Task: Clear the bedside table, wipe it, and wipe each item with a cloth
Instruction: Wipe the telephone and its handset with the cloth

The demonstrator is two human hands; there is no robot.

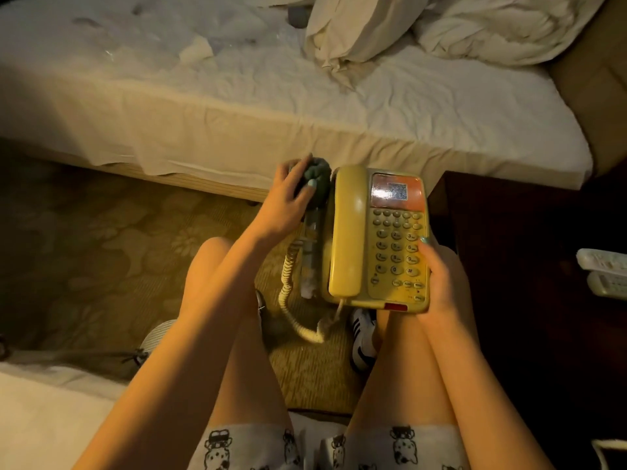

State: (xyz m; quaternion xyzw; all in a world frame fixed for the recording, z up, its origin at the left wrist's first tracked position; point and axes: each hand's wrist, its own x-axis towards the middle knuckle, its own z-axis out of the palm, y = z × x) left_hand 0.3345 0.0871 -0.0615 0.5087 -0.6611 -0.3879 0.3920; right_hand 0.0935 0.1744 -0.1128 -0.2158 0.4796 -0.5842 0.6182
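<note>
Far left, a flower-patterned carpet (84, 239) runs under the edge of the bed (305, 113), whose white sheet is rumpled, with a pillow (356, 28) heaped toward the head end. The person sits facing it, bare knees forward, in shorts (400, 446) printed with little cartoon animals.

The left hand (283, 201) has its fingers curled over a dark, bunched-up cloth (317, 179), gripping it and holding it against the top left corner of the telephone, right by the upper end of the handset (346, 232). Below that hand a coiled cord (288, 279) hangs down in a loop toward the floor (something clear lies beside it along the phone's left side; I cannot tell what it is). A striped sneaker (363, 337) shows below the phone.

The yellow telephone (373, 293) is off the table, held over the person's knees, handset seated in its cradle and the keypad (397, 252) facing up. The right hand (441, 283) grips its right edge, fingers wrapped underneath and the thumb laid on the right column of keys.

Right of that stands the dark wooden bedside table (526, 266), just beside the phone. At its far right edge lie two pale remote controls (602, 261), side by side and touching.
</note>
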